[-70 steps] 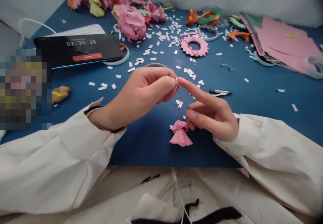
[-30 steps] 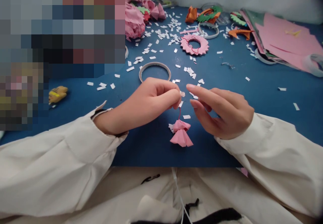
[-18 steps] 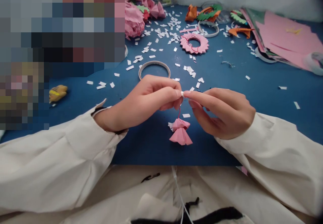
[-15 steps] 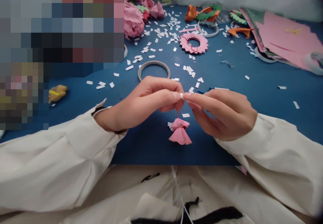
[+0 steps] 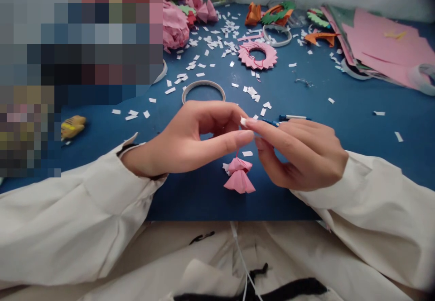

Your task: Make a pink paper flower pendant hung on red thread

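Note:
A small folded pink paper ornament hangs by a red thread just above the blue table. My left hand pinches the top of that thread, thumb and forefinger closed. My right hand meets it fingertip to fingertip, pinching a tiny white scrap of paper at the thread's top. Both wrists are in cream sleeves.
Behind the hands lie a tape ring, a blue pen, a pink paper wreath and several white paper scraps. Pink paper flowers sit at the back left, pink sheets at the back right, a yellow object at the left.
My right hand closed in from a pointing finger to a pinch against my left fingertips. The ornament stayed hanging in about the same place. The view shifted slightly.

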### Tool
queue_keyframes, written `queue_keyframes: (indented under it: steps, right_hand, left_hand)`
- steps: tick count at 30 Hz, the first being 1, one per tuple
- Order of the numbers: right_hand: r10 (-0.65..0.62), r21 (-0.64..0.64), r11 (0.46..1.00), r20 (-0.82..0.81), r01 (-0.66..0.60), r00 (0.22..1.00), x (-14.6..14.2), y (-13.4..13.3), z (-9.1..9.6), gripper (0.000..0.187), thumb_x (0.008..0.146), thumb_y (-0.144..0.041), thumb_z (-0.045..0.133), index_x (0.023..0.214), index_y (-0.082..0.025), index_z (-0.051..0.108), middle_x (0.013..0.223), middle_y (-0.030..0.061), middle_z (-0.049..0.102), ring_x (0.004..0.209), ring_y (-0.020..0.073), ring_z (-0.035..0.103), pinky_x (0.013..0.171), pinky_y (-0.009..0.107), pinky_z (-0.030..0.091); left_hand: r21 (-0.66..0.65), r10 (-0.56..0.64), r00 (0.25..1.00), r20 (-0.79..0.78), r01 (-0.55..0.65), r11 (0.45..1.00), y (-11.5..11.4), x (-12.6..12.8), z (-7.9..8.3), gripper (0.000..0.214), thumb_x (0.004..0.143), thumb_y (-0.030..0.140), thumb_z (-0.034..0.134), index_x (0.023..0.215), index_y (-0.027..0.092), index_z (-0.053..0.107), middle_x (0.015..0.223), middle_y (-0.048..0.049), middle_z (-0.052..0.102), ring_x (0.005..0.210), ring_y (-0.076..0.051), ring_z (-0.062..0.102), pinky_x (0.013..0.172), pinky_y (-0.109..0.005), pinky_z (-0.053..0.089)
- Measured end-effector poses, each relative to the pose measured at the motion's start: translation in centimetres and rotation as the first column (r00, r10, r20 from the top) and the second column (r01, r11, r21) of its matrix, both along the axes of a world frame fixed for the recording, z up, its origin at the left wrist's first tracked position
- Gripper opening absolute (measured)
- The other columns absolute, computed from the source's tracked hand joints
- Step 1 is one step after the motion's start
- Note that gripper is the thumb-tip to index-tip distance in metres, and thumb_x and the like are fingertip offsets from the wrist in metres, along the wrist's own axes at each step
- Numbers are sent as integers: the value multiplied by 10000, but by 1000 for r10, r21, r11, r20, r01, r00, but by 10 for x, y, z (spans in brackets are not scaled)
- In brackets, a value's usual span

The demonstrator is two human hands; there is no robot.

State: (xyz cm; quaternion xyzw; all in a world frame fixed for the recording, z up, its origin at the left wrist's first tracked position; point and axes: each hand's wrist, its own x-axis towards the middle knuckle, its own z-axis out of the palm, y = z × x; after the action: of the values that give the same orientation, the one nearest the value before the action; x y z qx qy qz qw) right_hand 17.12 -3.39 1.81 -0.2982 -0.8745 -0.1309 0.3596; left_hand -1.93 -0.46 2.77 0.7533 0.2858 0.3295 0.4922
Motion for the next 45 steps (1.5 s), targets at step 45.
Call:
queue_keyframes:
  steps: [45]
  right_hand:
    - [30, -380, 925, 39, -13, 999, 3, 13, -22, 408, 820, -127, 438, 1223, -106, 499, 857, 38, 701, 785, 143, 617, 679, 267, 524]
  left_hand:
    - [680, 474, 569, -672, 222, 699, -2, -7, -7, 226, 844, 227, 427, 827, 174, 646, 694, -58, 664, 619, -207, 613, 469, -281, 275]
